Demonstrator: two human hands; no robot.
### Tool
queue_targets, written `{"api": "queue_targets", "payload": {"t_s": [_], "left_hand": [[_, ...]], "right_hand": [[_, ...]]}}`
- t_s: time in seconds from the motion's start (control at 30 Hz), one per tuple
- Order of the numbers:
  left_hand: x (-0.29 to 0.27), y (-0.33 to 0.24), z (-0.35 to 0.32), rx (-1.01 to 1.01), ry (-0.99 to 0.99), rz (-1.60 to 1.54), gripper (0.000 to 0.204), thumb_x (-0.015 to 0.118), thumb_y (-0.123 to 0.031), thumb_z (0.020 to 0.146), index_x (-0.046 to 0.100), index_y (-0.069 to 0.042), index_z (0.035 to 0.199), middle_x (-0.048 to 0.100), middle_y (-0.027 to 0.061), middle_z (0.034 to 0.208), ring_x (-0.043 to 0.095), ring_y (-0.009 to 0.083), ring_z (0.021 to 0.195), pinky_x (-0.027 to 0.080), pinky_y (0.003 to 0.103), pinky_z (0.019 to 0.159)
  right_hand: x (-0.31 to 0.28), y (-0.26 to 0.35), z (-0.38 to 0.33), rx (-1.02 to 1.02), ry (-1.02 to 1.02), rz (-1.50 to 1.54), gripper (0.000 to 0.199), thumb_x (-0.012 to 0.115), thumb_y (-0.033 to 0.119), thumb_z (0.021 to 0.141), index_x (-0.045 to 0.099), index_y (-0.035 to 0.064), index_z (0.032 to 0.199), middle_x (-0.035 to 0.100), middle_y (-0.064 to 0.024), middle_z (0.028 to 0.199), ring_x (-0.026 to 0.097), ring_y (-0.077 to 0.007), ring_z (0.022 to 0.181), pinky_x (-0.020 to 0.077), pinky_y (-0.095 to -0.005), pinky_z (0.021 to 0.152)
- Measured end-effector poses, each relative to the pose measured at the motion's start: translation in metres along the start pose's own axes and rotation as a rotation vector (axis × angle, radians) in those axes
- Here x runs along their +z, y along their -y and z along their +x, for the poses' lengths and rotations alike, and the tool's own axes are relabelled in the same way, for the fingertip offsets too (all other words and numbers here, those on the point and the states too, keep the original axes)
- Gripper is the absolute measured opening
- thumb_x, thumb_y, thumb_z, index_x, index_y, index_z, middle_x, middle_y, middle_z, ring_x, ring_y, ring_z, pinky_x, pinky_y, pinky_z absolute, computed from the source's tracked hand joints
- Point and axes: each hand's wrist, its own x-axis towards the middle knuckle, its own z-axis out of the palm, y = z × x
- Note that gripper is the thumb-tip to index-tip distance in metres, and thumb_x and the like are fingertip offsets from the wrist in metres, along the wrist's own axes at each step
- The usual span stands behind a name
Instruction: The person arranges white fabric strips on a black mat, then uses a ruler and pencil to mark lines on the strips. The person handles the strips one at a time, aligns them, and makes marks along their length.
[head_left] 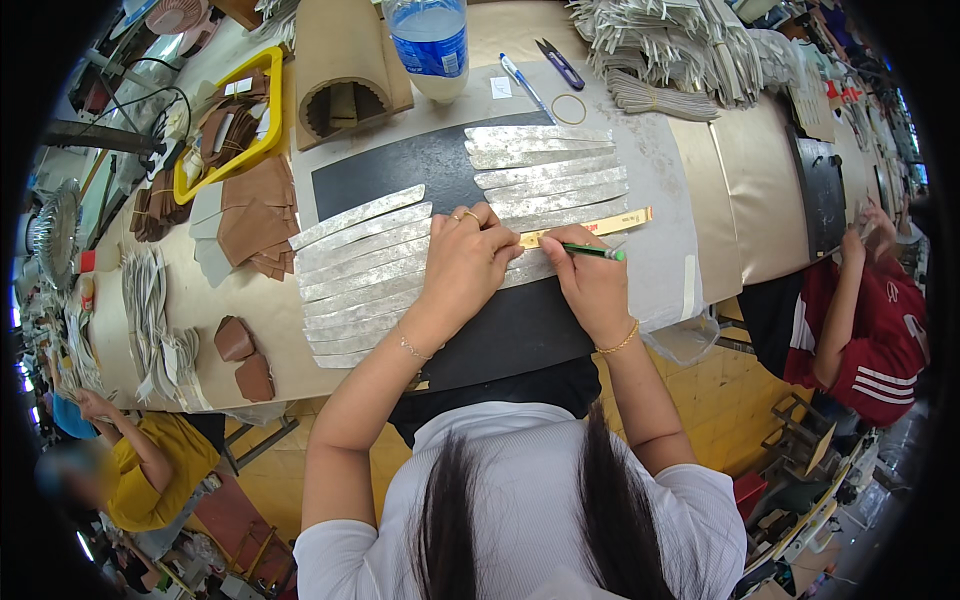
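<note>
My left hand (468,258) has its fingers bent together, pressing one end of a flat yellow strip (600,224) that carries small marks like a ruler. The strip lies across silvery-grey strips (550,184) set out in a row on a black board (400,180). A green pen (596,251) is gripped in my right hand (592,290), beside the yellow strip. Where the pen's tip meets the surface is hidden by my fingers. Another group of silvery strips (362,262) lies left of my left hand.
A blue-labelled bottle (430,45), a pen (525,85) and thread snips (560,65) stand or lie beyond the board. Left are brown pieces (258,215) and a yellow basket (272,125). Bundled strips (670,50) pile up far right. Other people work on both sides.
</note>
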Motion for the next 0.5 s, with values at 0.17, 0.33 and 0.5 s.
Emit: {"api": "queue_targets", "payload": {"t_s": [0.17,0.33,0.5], "left_hand": [[0.000,0.000,0.000,0.004,0.001,0.008,0.012,0.080,-0.021,0.079,0.078,-0.011,0.086,0.063,0.0027,0.086,0.057,0.0230,0.084,0.038,0.037,0.079],[0.000,0.001,0.001,-0.009,0.018,-0.031,0.013,0.080,-0.021,0.079,0.078,-0.011,0.088,0.063,0.0025,0.086,0.058,0.0227,0.085,0.038,0.036,0.079],[-0.009,0.000,0.008,-0.045,0.008,-0.075,0.016,0.080,-0.020,0.080,0.079,-0.010,0.092,0.063,0.0030,0.086,0.058,0.0221,0.084,0.039,0.035,0.080]], "right_hand": [[-0.001,0.001,0.003,-0.041,-0.020,-0.063,0.016,0.069,0.019,0.093,0.069,0.0040,0.087,0.070,-0.0071,0.082,0.067,-0.0258,0.065,0.0507,-0.0340,0.057],[-0.005,-0.003,0.002,0.083,0.089,-0.125,0.023,0.063,0.023,0.098,0.070,0.0022,0.090,0.070,-0.0077,0.082,0.068,-0.0242,0.067,0.0510,-0.0316,0.059],[-0.020,-0.004,0.002,0.222,-0.153,0.295,0.032,0.055,0.025,0.105,0.069,-0.0028,0.097,0.073,-0.0085,0.088,0.068,-0.0158,0.077,0.0525,-0.0279,0.071]]}}
